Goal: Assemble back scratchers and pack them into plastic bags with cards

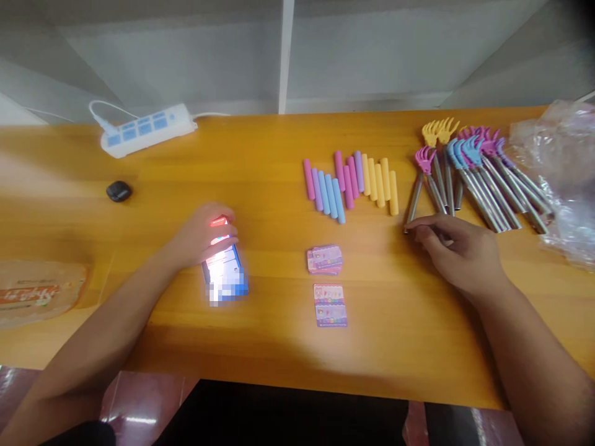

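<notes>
My left hand (207, 235) lies over the upper part of a lit phone (225, 272) on the wooden table, its fingers curved and apart across the screen. My right hand (458, 254) rests at the right, thumb and forefinger pinched at the lower end of a metal rod with a pink hand-shaped head (416, 186). More such rods with yellow, blue and purple heads (483, 179) lie in a pile just beyond it. Coloured tubes (346, 186) in pink, purple, blue and yellow lie in rows at the middle. Nearer are a stack of cards (324, 260) and a flat card (330, 305).
A white power strip (149, 130) with a cable sits at the back left, and a black mouse (119, 191) lies below it. Clear plastic wrapping (567, 179) covers the right edge. A printed plastic bag (41, 294) lies at the far left of the table (260, 347).
</notes>
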`<action>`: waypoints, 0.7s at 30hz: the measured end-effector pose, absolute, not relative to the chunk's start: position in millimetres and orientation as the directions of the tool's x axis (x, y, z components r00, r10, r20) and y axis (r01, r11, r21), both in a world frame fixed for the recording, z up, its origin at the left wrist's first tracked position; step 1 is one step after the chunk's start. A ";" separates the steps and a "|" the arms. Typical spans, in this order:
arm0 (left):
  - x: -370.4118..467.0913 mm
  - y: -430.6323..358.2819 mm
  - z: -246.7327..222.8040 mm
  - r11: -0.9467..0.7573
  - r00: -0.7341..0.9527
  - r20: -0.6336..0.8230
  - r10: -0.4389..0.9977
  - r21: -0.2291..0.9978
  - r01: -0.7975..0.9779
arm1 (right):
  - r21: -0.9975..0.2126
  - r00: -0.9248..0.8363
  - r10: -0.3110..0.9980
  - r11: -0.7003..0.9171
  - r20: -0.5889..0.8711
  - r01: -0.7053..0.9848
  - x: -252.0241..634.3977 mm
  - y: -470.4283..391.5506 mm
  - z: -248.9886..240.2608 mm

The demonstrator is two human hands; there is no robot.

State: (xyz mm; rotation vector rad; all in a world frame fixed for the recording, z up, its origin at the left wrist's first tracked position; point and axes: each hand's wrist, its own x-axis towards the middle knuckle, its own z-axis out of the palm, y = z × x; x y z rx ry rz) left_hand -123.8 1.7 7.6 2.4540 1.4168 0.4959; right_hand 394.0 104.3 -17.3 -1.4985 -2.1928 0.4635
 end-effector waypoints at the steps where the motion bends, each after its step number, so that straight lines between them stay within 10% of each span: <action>1: -124.4 1.6 7.5 -0.484 0.463 0.153 0.873 0.390 0.783 | -0.507 -0.314 0.933 0.358 0.174 0.784 394.1 104.3 -17.4; 11: -122.1 0.1 9.1 -0.425 0.408 0.142 0.902 0.462 0.779 | -0.519 -0.313 0.929 0.369 0.195 0.771 393.0 104.8 -15.0; 16: -136.8 -4.0 15.4 -0.277 0.243 0.150 0.958 0.697 0.661 | -0.548 -0.277 0.942 0.336 0.191 0.766 393.7 104.6 -18.3; 21: -147.9 -22.3 33.9 -0.083 0.203 -0.110 0.973 0.653 0.753 | -0.590 -0.224 0.953 0.302 0.204 0.749 388.0 98.3 -13.3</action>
